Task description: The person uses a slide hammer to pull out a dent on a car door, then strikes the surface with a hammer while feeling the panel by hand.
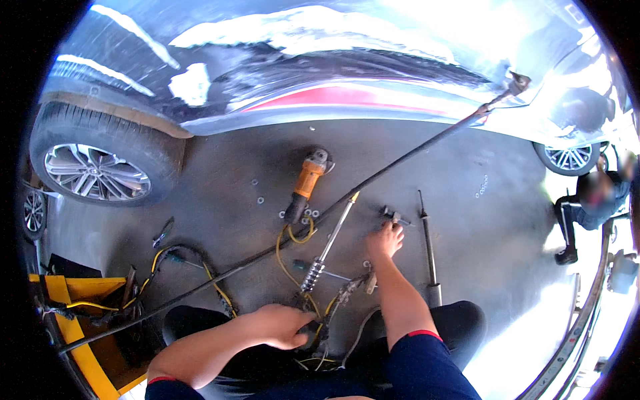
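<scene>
My left hand [285, 327] is low in the middle, its fingers curled around something dark that they mostly hide, beside black and yellow cables [327, 313]. Farther forward on the right, my right hand [385, 240] has its fingers bent at a small metal tool [395, 215] lying on the floor. A chrome rod with a coil spring [313, 273] and a yellowish tip slants between my hands. To the right of my right hand lies a thin metal rod with a thicker handle [430, 253]. An orange angle grinder [310, 179] rests ahead, with several washers [307, 213] around its dark end.
A long dark bar [400, 160] crosses diagonally up to the dented car side [320, 63]. A car wheel [100, 167] stands at left, above a yellow metal frame [83, 340]. Pliers [163, 231] lie on the floor. Another person [597, 200] sits at far right.
</scene>
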